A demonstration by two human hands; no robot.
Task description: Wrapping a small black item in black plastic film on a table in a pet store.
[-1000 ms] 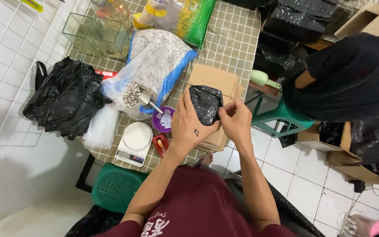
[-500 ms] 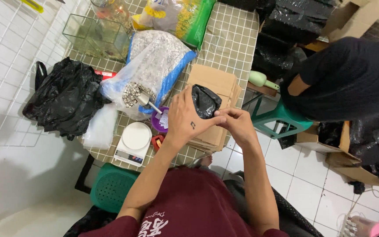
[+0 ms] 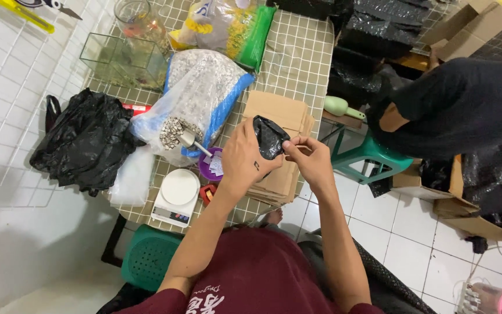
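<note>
A: What do the hands have?

B: The left hand (image 3: 245, 160) is closed around a small black bag (image 3: 269, 137), fingers wrapped behind it. The right hand (image 3: 312, 160) pinches the bag's edge, thumb and fingers shut on the plastic. The bag is held up in the air above a stack of flat cardboard (image 3: 277, 145) on the tiled table (image 3: 297, 52)

A: What could go wrong?

B: My guess: the film is thin and slick, so if the pinch slips, the bag could tip and drop whatever is inside onto the cardboard or off the table's near edge. I can't see into it, so I can't tell what it holds or how full it is

A: And the containers, starting close?

B: Nearest is a white kitchen scale (image 3: 176, 196) with nothing on its plate. Just behind it is a small purple cup (image 3: 210, 166) with a slip of paper in it. Then a big clear sack (image 3: 201, 102) lying open, full of pale pebbles or shells, with a metal scoop (image 3: 192, 139) stuck in the mouth; a nudge from an elbow could spill that, I think. To the left is a crumpled black plastic bag (image 3: 85, 139), contents hidden

A: Farther back?

B: An empty glass tank (image 3: 124, 61), a round glass jar (image 3: 140, 20) with something orange inside, and a green and yellow packet (image 3: 228, 26). Another person in black (image 3: 454, 104) sits to the right, well apart
</note>
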